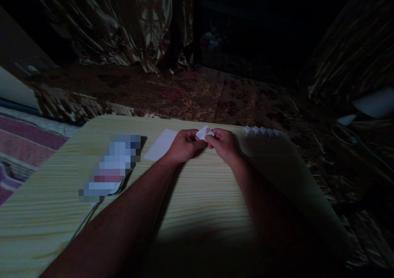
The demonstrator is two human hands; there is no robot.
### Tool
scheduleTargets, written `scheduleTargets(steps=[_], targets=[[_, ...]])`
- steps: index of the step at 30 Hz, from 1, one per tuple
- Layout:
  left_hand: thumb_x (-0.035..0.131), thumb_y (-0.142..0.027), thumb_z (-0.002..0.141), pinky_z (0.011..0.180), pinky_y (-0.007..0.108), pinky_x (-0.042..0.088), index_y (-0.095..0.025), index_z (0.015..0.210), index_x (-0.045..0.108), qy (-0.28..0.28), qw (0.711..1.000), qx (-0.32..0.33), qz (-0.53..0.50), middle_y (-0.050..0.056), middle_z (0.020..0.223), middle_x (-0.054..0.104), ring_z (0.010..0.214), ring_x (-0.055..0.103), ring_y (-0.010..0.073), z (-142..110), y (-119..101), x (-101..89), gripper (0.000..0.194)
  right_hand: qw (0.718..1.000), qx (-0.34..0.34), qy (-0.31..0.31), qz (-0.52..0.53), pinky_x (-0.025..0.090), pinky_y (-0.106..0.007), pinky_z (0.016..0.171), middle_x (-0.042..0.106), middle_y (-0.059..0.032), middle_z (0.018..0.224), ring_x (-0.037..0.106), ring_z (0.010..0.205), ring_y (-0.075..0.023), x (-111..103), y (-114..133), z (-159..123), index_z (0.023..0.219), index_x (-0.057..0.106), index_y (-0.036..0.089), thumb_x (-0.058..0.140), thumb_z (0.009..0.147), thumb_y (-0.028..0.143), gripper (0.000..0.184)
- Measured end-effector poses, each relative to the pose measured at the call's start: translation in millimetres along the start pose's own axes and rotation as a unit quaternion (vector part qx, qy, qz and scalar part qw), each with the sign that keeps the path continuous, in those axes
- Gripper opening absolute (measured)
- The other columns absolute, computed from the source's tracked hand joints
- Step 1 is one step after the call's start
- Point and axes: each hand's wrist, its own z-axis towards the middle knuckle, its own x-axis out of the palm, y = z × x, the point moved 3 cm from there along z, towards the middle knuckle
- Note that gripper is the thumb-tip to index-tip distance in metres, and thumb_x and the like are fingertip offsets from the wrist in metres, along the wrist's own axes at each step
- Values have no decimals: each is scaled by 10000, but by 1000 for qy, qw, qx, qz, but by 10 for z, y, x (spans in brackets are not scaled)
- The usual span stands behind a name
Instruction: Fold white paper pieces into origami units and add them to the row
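Between my two hands, above the far part of the wooden table [197, 191], is a small piece of folded white paper [204, 132] with pointed creases. My left hand [186, 145] pinches its left side, fingers closed. The fingers of my right hand [224, 143] are closed on its right side, the thumb at its lower front. Beside my left hand lies a flat stack or sheet of white paper [161, 144], partly covered by that hand. To the right of my right hand, several small folded white paper pieces [262, 132] stand in a row near the table's far edge.
A blurred-out device [113, 167] lies on the table's left side, with a cable [80, 225] running toward me. Behind the table is a ledge with a patterned cover [184, 93] and curtains [132, 19]. A white lamp-like object [375, 103] with a cord is at far right.
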Motion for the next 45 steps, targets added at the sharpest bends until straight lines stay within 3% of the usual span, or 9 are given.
scheduleTargets(steps=[4, 10, 16, 22, 25, 35, 42, 45], targets=[[681, -259, 680, 469, 214, 287, -126, 681, 596, -19, 1000, 11, -8, -22, 575, 524, 473, 400, 67, 5, -14, -15, 158, 1000, 12, 15, 14, 335, -204, 476, 521, 51, 526, 446, 473, -78, 2, 0, 6, 702, 551, 170, 591, 670, 244, 90], [674, -250, 680, 475, 218, 296, -117, 721, 624, -17, 1000, 6, 14, -16, 591, 547, 487, 418, 74, 4, -23, -10, 148, 1000, 15, 7, 3, 301, -198, 445, 511, 53, 493, 426, 442, -70, -5, -24, 4, 633, 534, 169, 579, 674, 237, 92], [661, -265, 698, 466, 212, 278, -126, 694, 593, -14, 1000, 10, 10, -20, 587, 535, 484, 408, 70, 7, 18, -22, 155, 1000, 11, 3, 14, 336, -203, 475, 535, 44, 507, 463, 468, -78, -9, -20, -2, 651, 556, 162, 574, 682, 237, 84], [641, -252, 706, 468, 206, 255, -111, 776, 654, 22, 999, 20, 37, -15, 591, 530, 488, 385, 65, 1, 48, 15, 158, 999, 12, -3, -31, 251, -200, 416, 499, 54, 480, 401, 433, -67, -16, 23, -14, 599, 522, 168, 575, 655, 228, 97], [635, -264, 715, 456, 203, 234, -115, 778, 660, 18, 999, 19, 44, -18, 575, 524, 477, 367, 61, 3, 60, 19, 164, 1000, 9, -11, -26, 277, -201, 431, 506, 51, 487, 406, 440, -69, -23, 39, -25, 606, 528, 168, 583, 670, 255, 121], [695, -307, 686, 520, 200, 331, -134, 703, 573, -43, 998, 39, 40, -13, 648, 557, 557, 461, 81, 7, 14, -22, 212, 1000, 20, -3, 24, 329, -207, 478, 524, 47, 496, 447, 456, -74, -38, -7, -2, 649, 524, 169, 595, 689, 296, 150], [712, -267, 655, 551, 204, 377, -145, 951, 605, -102, 993, 30, -40, -11, 694, 601, 574, 507, 89, 17, -35, -48, 337, 1000, 11, -4, 23, 350, -203, 474, 512, 51, 503, 452, 457, -75, -26, -79, 39, 671, 525, 170, 586, 703, 275, 125], [711, -225, 626, 513, 196, 359, -165, 1015, 592, -134, 990, 32, -42, -42, 626, 562, 511, 467, 76, 24, -39, -73, 411, 999, -16, -41, 2, 383, -201, 477, 589, 23, 646, 501, 516, -87, -9, -63, 12, 856, 549, 171, 592, 711, 271, 182]])
